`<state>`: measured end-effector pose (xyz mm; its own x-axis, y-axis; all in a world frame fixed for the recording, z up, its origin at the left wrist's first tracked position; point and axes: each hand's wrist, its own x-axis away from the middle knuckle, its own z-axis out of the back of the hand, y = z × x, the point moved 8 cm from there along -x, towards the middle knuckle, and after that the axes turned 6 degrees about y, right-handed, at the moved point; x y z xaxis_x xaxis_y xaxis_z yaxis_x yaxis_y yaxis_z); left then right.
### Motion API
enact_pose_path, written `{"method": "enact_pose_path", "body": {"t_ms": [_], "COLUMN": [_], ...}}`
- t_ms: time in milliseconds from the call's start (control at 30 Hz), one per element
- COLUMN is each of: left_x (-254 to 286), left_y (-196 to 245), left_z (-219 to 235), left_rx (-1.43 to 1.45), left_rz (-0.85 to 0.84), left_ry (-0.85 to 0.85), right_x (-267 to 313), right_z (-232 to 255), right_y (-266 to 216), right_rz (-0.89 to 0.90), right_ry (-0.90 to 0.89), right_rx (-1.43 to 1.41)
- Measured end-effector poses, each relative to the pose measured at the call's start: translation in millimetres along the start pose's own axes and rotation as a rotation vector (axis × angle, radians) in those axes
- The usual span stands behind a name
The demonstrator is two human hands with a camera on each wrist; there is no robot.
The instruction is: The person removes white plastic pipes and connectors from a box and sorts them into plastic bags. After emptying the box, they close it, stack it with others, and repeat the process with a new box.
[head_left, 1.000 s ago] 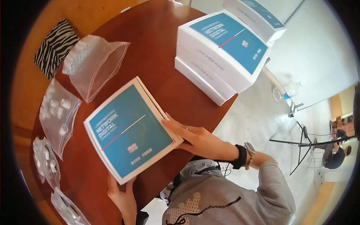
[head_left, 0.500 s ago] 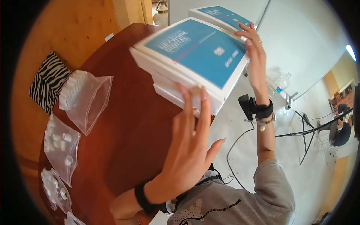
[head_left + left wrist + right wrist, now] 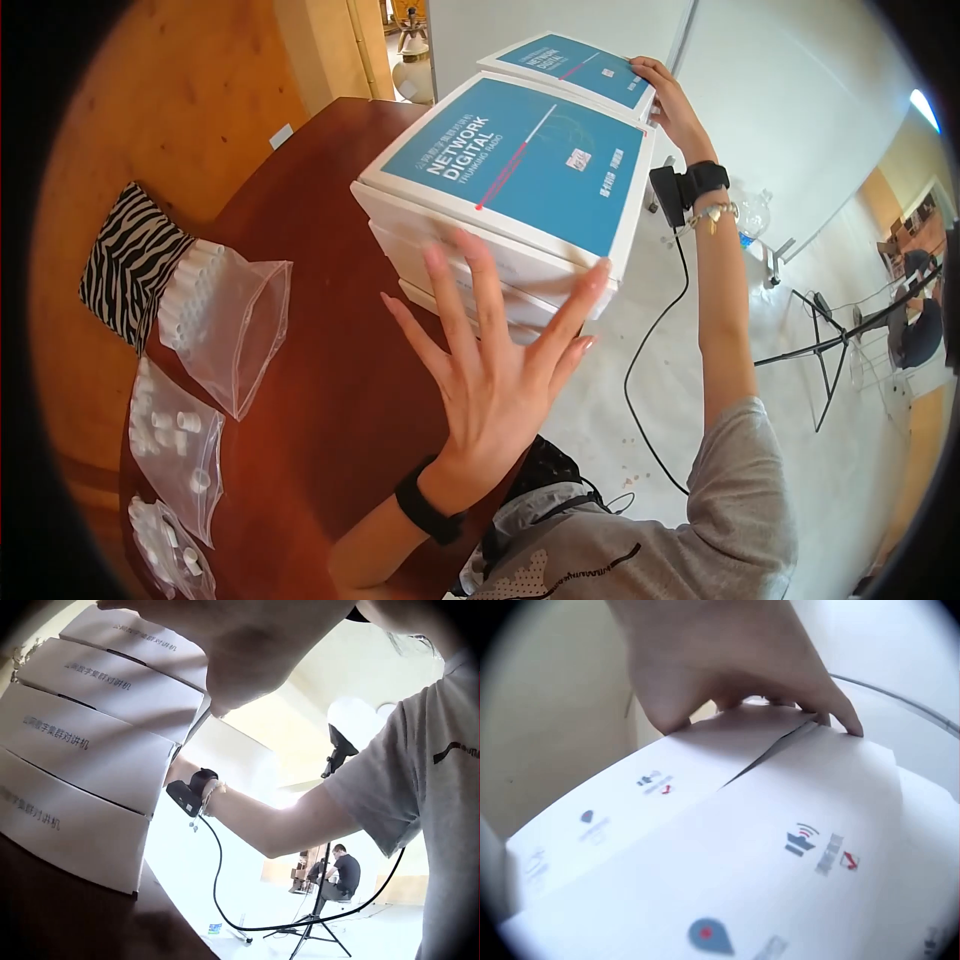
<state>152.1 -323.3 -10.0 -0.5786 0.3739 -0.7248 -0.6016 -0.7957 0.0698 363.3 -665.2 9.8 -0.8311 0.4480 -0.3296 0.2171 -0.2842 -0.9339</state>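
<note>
My left hand [image 3: 490, 385] is spread with straight fingers at the front side of the near stack of white boxes [image 3: 450, 250]; the fingertips overlap the top boxes. On top of that stack sits a box with a blue "Network Digital" lid [image 3: 520, 150]. Behind it stands another blue-lidded box [image 3: 580, 72], and my right hand [image 3: 682, 115] curls its fingers over this far box's right edge. Up close, the right wrist view shows thumb and fingers bent over the edge of white cardboard [image 3: 795, 802] with printed icons and a dark slit between two panels. The left wrist view shows several stacked box sides [image 3: 82, 742].
Along the left side of the round brown table [image 3: 300, 400] lie a zebra-striped pouch [image 3: 130, 265] and clear zip bags [image 3: 225, 325] of small white parts. A black cable [image 3: 640, 350] hangs from the right wrist. A tripod [image 3: 825, 350] and a seated person [image 3: 915, 330] are off to the right.
The box held in both hands over the table has moved onto the near stack. The right hand then shifted to the far box's edge, while the left hand let go and spread its fingers.
</note>
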Motion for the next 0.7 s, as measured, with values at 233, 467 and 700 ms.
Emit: {"method": "enact_pose_path", "body": {"t_ms": [233, 467, 700], "left_x": [2.1, 73.1, 65.8], "left_y": [6.5, 67.8, 57.1], "left_z": [6.6, -53.8, -131.2], "left_rx": [0.154, 0.669, 0.790], "left_rz": [-0.114, -0.512, 0.019], "left_ry": [0.005, -0.354, -0.688], "right_x": [-9.3, 85.8, 125.1], "right_z": [12.4, -21.6, -57.5], "right_y": [29.7, 123.1, 113.9], "right_rz": [-0.077, -0.343, -0.218], "right_ry": [0.042, -0.005, -0.109], "right_rx": [-0.170, -0.619, -0.702]}}
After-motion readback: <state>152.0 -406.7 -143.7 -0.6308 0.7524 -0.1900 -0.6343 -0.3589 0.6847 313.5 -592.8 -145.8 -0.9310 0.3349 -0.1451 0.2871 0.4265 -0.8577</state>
